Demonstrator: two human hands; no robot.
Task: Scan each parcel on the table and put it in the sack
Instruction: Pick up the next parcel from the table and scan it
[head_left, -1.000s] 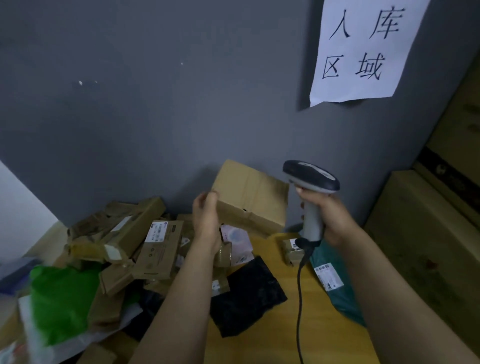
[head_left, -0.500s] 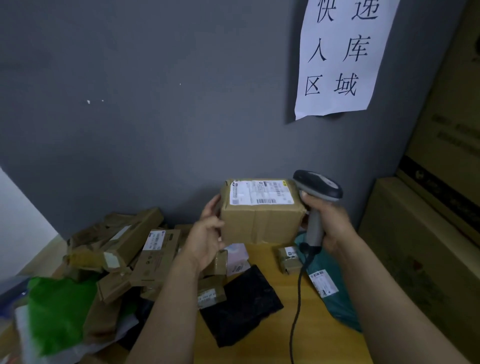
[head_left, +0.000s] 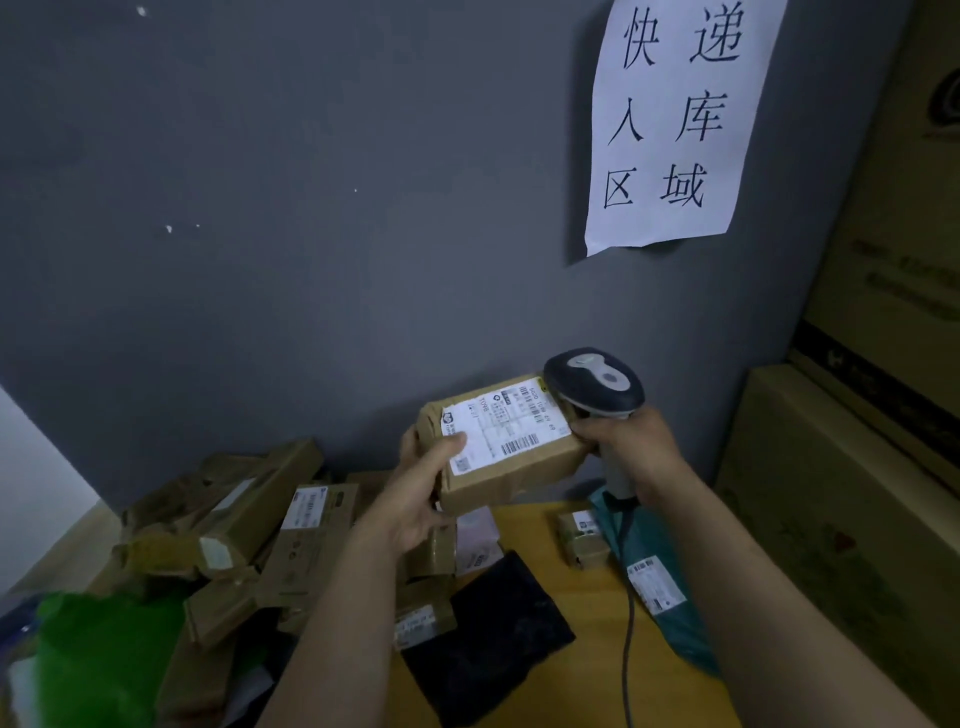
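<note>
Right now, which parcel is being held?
The brown box with the white label, gripped by the left hand beside the scanner; the other parcels lie unheld below.

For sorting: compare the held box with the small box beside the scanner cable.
The held box is larger and lifted in the left hand; the small box lies on the table. The held box's label spans its top; the small box's is a patch. Both are brown, white-labelled.

My left hand (head_left: 415, 499) grips the left end of a brown cardboard parcel (head_left: 519, 480), tilted above the wooden counter (head_left: 587, 613), white label (head_left: 498, 431) up. The grey handheld scanner (head_left: 597, 384) in my right hand (head_left: 631, 447) points down over its right corner.
</note>
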